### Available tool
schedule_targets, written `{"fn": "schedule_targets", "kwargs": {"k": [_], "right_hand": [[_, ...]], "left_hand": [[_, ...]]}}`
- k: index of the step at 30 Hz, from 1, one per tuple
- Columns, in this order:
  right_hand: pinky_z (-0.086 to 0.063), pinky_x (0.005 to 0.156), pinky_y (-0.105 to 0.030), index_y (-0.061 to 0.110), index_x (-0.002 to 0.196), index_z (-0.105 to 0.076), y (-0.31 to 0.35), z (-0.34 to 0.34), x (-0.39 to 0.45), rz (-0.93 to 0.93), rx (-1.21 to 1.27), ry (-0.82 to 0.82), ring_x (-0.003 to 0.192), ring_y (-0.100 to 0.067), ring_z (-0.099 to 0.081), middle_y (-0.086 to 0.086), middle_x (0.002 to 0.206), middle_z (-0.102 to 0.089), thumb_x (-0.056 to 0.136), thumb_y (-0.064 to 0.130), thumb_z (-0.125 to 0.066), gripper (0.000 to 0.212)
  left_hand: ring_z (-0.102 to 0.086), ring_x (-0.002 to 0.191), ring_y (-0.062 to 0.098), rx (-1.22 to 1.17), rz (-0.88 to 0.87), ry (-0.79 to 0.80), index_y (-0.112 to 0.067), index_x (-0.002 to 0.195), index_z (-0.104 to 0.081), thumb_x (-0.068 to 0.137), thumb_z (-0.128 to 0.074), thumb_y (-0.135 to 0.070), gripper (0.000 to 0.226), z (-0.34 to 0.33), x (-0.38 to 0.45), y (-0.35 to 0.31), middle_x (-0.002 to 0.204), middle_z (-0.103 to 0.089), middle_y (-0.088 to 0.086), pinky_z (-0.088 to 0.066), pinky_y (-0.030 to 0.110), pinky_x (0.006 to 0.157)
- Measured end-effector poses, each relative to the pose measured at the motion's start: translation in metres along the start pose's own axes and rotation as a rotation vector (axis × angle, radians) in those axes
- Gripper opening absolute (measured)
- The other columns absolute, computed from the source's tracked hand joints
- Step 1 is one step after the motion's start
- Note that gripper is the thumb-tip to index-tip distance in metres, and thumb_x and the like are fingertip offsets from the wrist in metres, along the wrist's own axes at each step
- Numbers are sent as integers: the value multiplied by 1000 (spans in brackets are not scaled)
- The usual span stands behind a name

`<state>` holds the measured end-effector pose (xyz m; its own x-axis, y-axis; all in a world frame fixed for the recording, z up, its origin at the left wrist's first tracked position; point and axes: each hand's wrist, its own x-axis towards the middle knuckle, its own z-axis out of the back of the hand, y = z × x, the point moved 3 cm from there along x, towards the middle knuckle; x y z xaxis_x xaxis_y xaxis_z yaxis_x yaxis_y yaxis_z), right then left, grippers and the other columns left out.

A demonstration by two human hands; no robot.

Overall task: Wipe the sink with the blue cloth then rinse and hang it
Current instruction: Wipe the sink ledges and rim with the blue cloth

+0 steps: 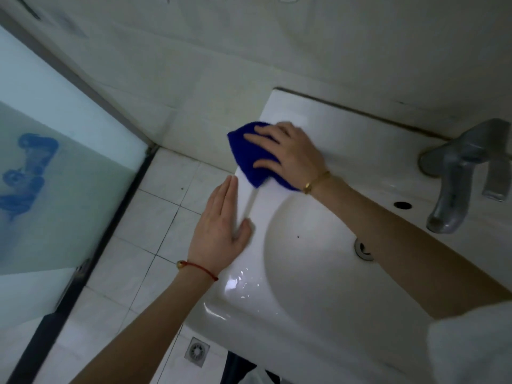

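The white sink [318, 295] is the landmark. Its basin holds nothing but the metal drain [363, 249] and a small dark speck. On the sink's far left corner lies the blue cloth [250, 159], pressed flat under the right hand [291, 156], fingers spread and straight. The left hand [221, 231] rests flat and open on the sink's left rim, near the cloth. The grey faucet [460, 173] stands on the back rim.

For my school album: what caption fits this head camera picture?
Right hand presses the blue cloth on the sink rim; left hand rests flat.
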<state>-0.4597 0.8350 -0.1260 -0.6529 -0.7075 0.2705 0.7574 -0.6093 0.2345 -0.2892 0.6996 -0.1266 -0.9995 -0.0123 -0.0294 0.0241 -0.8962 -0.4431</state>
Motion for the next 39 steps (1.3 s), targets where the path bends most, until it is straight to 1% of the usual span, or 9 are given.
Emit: {"fn": "schedule_targets", "kwargs": {"k": [4,8,12,19,26,29,31,35,39], "right_hand": [[-45,86,-43,18,135,-54,-21,5,26,-182,-60,-15,103,-31,-52,-8,126,-58,91,47,-48,53],[-47,81,-38,16,136,-53,5,-1,-6,-163,-23,-73,95,-29,-52,-8,122,-60,90,43,-52,54],[-47,85,-38,12,139,-50,31,-4,-49,-223,39,-84,96,-30,-53,-11,123,-59,89,41,-53,58],[-48,79,-44,9,132,-56,7,-6,-79,-467,-31,-56,94,-35,-53,-13,119,-60,90,49,-40,60],[-43,87,-34,14,138,-48,83,-23,-107,-560,149,-90,102,-28,-45,-7,131,-51,91,54,-47,62],[-45,81,-41,15,137,-50,64,-19,-100,-509,75,-70,97,-30,-48,-7,130,-52,92,52,-44,59],[-45,77,-43,16,136,-51,40,-17,-82,-574,11,-65,96,-33,-49,-9,130,-52,91,52,-41,59],[-45,79,-44,17,134,-54,43,-22,-74,-674,-13,-111,100,-34,-47,-9,129,-52,90,54,-40,59],[-42,89,-38,16,135,-53,73,-28,-94,-661,137,-164,108,-30,-38,-7,132,-49,91,52,-42,58]], "left_hand": [[-26,147,24,-8,5,-18,-2,155,-21,95,-59,-26,75,3,0,-1,159,-29,13,-23,36,121],[-25,147,21,8,2,-29,-3,155,-21,95,-59,-28,75,4,0,-1,159,-30,11,-13,22,121],[-27,147,23,1,-27,-43,-1,154,-22,96,-59,-28,74,4,-2,1,159,-30,13,-22,32,122],[-21,150,24,-5,-96,-19,-1,154,-23,94,-61,-22,74,9,-18,5,161,-25,14,-11,25,123],[-20,150,21,-47,-105,-2,0,155,-19,95,-59,-21,75,6,-20,6,162,-20,14,-22,32,122],[-15,151,18,-62,-114,16,-2,156,-14,95,-59,-22,78,5,-21,9,164,-14,11,-14,24,122],[-13,152,19,-76,-123,18,-1,156,-14,95,-59,-21,78,5,-20,11,164,-13,12,-8,19,121],[-15,151,23,-86,-139,8,2,155,-16,93,-60,-17,78,4,-20,11,163,-15,15,-18,31,123],[-14,152,22,-83,-142,10,2,155,-15,93,-59,-18,78,4,-20,12,164,-14,14,-19,32,123]]}}
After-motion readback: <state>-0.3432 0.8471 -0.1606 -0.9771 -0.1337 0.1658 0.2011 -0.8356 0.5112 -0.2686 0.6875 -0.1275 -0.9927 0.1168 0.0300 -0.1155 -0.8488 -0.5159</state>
